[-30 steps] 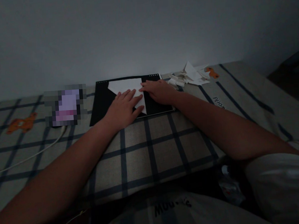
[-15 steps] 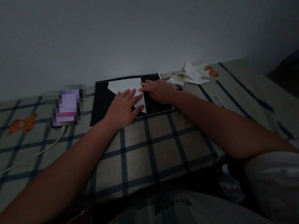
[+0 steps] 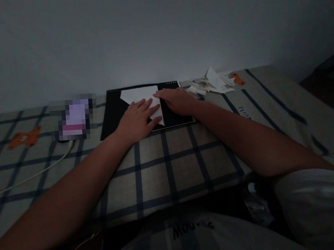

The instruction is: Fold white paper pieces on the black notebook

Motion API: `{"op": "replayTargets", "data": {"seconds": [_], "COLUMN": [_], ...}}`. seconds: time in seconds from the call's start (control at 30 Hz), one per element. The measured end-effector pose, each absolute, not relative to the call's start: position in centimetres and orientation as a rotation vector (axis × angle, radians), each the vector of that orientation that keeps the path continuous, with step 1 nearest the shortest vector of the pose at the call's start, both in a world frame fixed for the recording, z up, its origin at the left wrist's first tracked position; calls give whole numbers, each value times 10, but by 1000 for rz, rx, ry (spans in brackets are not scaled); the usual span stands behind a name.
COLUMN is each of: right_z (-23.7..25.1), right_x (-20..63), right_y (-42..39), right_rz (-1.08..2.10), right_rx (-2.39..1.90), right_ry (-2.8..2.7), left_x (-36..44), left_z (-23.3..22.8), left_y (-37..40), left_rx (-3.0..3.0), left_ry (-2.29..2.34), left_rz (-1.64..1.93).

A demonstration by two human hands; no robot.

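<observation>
A folded sheet of white paper (image 3: 139, 94) lies flat on a black pad (image 3: 110, 115) with a row of small holes along its far edge. My left hand (image 3: 140, 119) rests on the paper's near-left part, fingers spread and palm down, covering some of it. From the right, my right hand (image 3: 175, 100) reaches over the pad, its fingers stretched out and the tips touching the paper near its right edge. Neither hand is wrapped around anything. The paper's lower left portion is hidden under the left hand.
A checked cloth (image 3: 152, 167) covers the table, which meets a grey wall (image 3: 150, 35). Folded paper pieces (image 3: 212, 82) are heaped behind the right forearm. To the left lies a blurred phone (image 3: 76, 117) with a white cable (image 3: 45, 171). A clear plastic item (image 3: 258, 206) shows below the table edge.
My right hand's fingertips have shifted slightly along the paper's right edge, toward the far side and a little left. The left hand stays in place on the paper.
</observation>
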State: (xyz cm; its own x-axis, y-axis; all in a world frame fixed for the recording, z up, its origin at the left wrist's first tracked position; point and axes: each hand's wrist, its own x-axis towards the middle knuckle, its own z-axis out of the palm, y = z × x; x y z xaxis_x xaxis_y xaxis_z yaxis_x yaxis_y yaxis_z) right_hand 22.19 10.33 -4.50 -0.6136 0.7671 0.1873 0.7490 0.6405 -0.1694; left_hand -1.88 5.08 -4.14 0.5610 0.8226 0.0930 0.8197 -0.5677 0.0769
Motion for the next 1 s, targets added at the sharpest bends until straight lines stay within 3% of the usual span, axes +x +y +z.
{"op": "replayTargets", "data": {"seconds": [1.0], "right_z": [-40], "right_x": [219], "right_y": [101], "right_rz": [136], "right_rx": [-1321], "right_ry": [-2686], "left_x": [-12], "left_z": [-34], "left_y": [45], "left_rx": [2795], "left_ry": [1495], "left_rz": [113]}}
